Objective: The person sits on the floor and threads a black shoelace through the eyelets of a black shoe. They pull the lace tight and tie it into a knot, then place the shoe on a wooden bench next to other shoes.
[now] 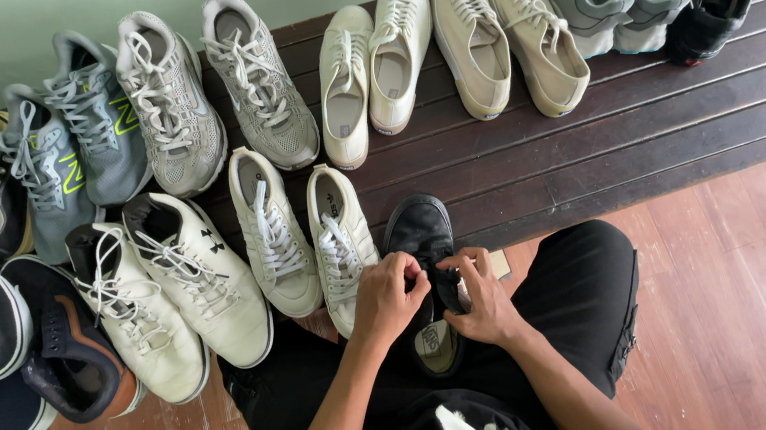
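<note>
**2 hands on 1 black shoe**

Black shoe (423, 259) lies between the knees, long axis running away from the person — toe on the dark wooden bench (654, 134) edge, heel opening toward the lap. Left hand (385, 297) and right hand (481, 293) meet over its middle, each with fingers pinched together on the lace area; the laces themselves are too small to make out. Both hands equally near, shoe directly under them. White sneaker pair (305, 232) sits just beside the left hand — more shoes line the bench behind.
</note>
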